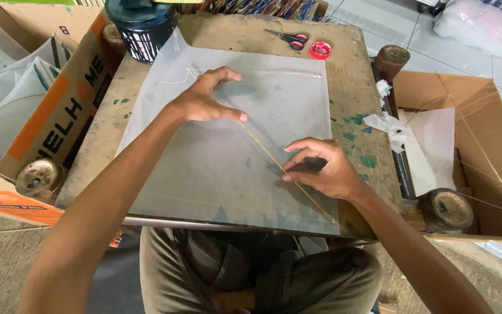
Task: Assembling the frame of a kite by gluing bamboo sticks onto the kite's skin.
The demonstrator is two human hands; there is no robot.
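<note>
Paper [216, 168], thin and translucent white, is spread flat over a worn wooden table [350, 75] in the centre of the frame, and a slim bamboo stick [262, 148] is laid diagonally across it from upper left to lower right. The left hand [204, 99] is pressed onto the sheet near the stick's upper end, fingers spread and arched, with nothing gripped. The right hand [323, 168] is set lower right, its fingers curled loosely, the fingertips pinning the stick against the paper; whether the stick is actually pinched cannot be told.

Tearing or creasing is judged the main risk: the sheet looks flimsy, and uneven pressure from either hand could wrinkle it or drag it off the table's near edge, which it already overhangs slightly. The stick, being thin and springy, could roll or bow out of line if one fingertip slipped. A second faint stick [286, 74] runs across the top of the sheet and could be knocked askew.

The table surface is rough and stained with green paint blotches. Scissors [289, 38] with pink handles and a small red round lid [320, 50] lie at the upper centre, well apart from the hands. A dark cylindrical container [142, 26] stands at the upper left. Cardboard boxes flank the table: one [59, 110] at the left with stacked sheets, one [472, 151] at the right holding paper and sticks.
</note>
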